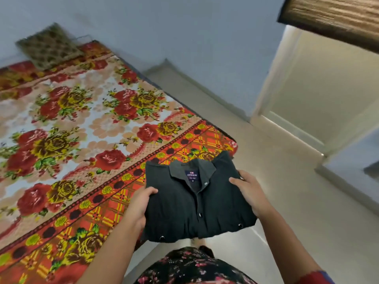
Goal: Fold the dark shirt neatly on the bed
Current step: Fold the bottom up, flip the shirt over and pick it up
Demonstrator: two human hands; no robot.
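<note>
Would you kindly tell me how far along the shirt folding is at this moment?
Done: the dark shirt is already a compact rectangle, with the collar and button placket facing up. In hand: the left hand and right hand grip its two sides, holding it over the corner of the floral bedspread, partly above the floor. Left: lay it flat on the bedspread and let go, probably with a last smoothing.

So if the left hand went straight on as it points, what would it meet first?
The dark shirt that the left hand grips; past it, probably the bedspread, though depth is unclear.
</note>
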